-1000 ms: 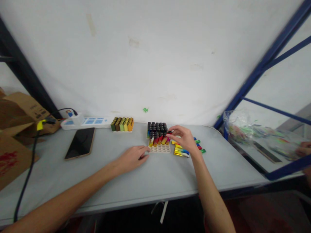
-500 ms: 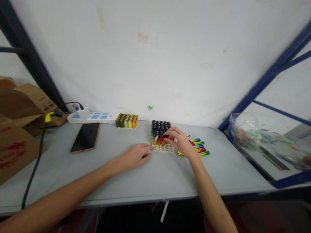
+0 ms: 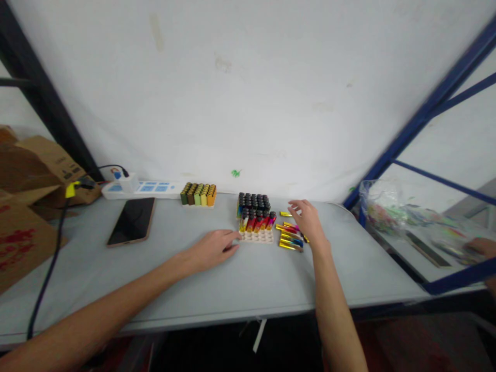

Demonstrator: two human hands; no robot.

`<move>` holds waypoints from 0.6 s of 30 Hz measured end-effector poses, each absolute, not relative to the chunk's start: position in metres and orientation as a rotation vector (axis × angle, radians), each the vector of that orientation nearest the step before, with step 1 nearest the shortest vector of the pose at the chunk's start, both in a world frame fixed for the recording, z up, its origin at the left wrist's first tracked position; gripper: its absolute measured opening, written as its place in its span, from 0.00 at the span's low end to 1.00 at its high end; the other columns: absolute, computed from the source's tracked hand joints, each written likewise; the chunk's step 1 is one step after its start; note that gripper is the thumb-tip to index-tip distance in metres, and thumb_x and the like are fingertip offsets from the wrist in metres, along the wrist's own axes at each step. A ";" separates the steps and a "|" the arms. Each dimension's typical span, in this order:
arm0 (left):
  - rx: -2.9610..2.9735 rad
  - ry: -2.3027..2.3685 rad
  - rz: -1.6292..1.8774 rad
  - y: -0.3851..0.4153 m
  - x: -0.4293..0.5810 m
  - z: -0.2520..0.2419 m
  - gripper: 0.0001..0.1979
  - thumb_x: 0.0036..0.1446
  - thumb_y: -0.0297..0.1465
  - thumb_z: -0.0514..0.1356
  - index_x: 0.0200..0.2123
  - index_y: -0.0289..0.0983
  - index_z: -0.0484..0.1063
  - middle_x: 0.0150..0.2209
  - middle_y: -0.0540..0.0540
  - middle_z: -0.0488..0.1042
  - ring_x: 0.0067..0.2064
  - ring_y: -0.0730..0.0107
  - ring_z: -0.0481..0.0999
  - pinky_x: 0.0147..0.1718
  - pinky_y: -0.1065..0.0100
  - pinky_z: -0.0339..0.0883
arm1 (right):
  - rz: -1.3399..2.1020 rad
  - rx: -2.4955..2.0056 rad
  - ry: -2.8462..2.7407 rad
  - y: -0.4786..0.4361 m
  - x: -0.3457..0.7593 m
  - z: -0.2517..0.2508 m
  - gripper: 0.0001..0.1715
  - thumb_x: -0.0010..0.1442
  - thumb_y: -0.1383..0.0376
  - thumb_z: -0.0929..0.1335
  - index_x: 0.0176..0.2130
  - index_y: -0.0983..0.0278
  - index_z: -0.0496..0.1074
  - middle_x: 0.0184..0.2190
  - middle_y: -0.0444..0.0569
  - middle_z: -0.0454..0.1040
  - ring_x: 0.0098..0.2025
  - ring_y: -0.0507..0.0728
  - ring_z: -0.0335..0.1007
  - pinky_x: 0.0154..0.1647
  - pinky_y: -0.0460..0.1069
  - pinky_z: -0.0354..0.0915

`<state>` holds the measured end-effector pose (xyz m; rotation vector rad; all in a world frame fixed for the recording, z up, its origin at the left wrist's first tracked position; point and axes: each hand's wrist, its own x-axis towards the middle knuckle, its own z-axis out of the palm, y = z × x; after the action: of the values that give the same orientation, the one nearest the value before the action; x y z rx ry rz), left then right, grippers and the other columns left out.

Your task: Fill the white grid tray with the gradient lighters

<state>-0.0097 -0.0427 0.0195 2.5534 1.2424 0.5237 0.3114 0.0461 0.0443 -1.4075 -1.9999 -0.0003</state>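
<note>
A white tray with holes lies on the table. Black-topped lighters fill its back rows, and a front row of red, yellow and purple lighters stands upright, leaning slightly. My left hand lies flat with fingertips at the tray's front left corner, touching or nearly so. To the tray's right, several shiny gold and multicoloured lighters lie loose. My right hand hovers over these, fingers curved and apart, nothing visible in them. A single gold lighter lies by its fingertips.
Another small tray of green, brown and orange lighters stands near the wall. Left of it are a phone, a power strip and cardboard boxes. A blue frame bounds the right; beyond it are plastic bags and another person's hand.
My right hand has left the tray and moved right, over the loose lighters. A purple lighter now shows at the right end of the front row. My left hand stays by the tray corner.
</note>
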 end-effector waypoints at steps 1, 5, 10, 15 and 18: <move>2.557 1.243 0.522 -0.043 -0.010 0.019 0.12 0.66 0.34 0.52 0.47 0.39 0.72 0.33 0.48 0.74 0.33 0.64 0.74 0.36 0.68 0.66 | -0.011 -1.499 -2.036 0.051 0.318 0.037 0.14 0.65 0.64 0.67 0.48 0.64 0.77 0.43 0.55 0.76 0.43 0.59 0.74 0.52 0.54 0.68; 2.573 1.254 0.511 -0.042 -0.010 0.019 0.12 0.66 0.33 0.52 0.47 0.39 0.73 0.34 0.47 0.75 0.33 0.64 0.74 0.36 0.68 0.65 | 0.007 -1.823 -2.066 0.065 0.334 0.011 0.16 0.65 0.65 0.68 0.51 0.62 0.77 0.51 0.59 0.74 0.54 0.63 0.70 0.56 0.54 0.64; 2.568 1.246 0.519 -0.041 -0.010 0.017 0.13 0.66 0.34 0.53 0.48 0.39 0.73 0.34 0.47 0.75 0.33 0.63 0.74 0.35 0.67 0.64 | 0.038 -1.879 -2.067 0.075 0.340 0.004 0.13 0.65 0.65 0.67 0.48 0.64 0.77 0.49 0.59 0.75 0.52 0.61 0.71 0.53 0.52 0.64; 2.580 1.229 0.534 -0.042 -0.011 0.017 0.13 0.67 0.33 0.53 0.49 0.39 0.73 0.35 0.47 0.75 0.34 0.63 0.75 0.37 0.67 0.65 | 0.080 -1.724 -2.019 0.070 0.335 0.022 0.15 0.68 0.59 0.64 0.46 0.65 0.74 0.39 0.54 0.79 0.41 0.57 0.75 0.45 0.50 0.67; 2.585 1.233 0.531 -0.042 -0.010 0.018 0.12 0.67 0.33 0.53 0.49 0.39 0.73 0.35 0.47 0.75 0.34 0.63 0.75 0.37 0.67 0.65 | 0.114 -1.472 -1.895 0.053 0.323 0.042 0.18 0.69 0.54 0.63 0.47 0.64 0.73 0.29 0.48 0.78 0.31 0.55 0.73 0.37 0.49 0.67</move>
<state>-0.0102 -0.0417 0.0179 2.5847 1.2332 0.5308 0.3231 0.0530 0.0420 -1.4718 -1.8954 0.1143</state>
